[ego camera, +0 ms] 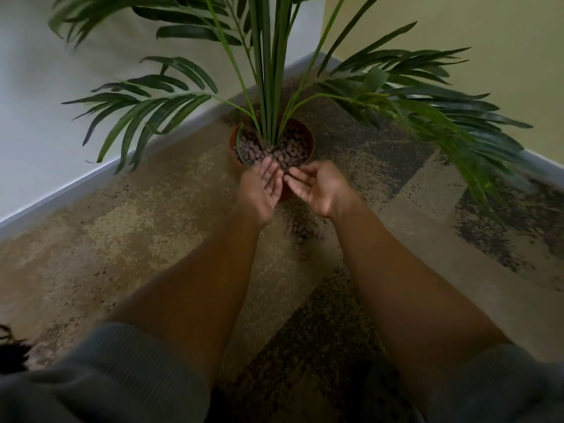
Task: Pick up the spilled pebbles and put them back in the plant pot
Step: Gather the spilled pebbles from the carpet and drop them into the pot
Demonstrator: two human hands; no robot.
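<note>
Both hands, left hand (263, 185) and right hand (315, 186), hover empty-palmed, grip slack, over the round terracotta plant pot (307, 136); small reddish-brown clay pebbles (300, 232) at 6 o'clock look light, hard, rollable—best scooped in handfuls.

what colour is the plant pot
Terracotta orange-brown: the plant pot's rim shows this best in the head view, the only one.

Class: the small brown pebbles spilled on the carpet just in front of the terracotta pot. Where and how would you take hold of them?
The small brown pebbles lie loose in a low heap on the carpet, so no single grip point. Probably scoop from above, cupped fingers closing in from the heap's outer edges, near the terracotta pot.
</note>
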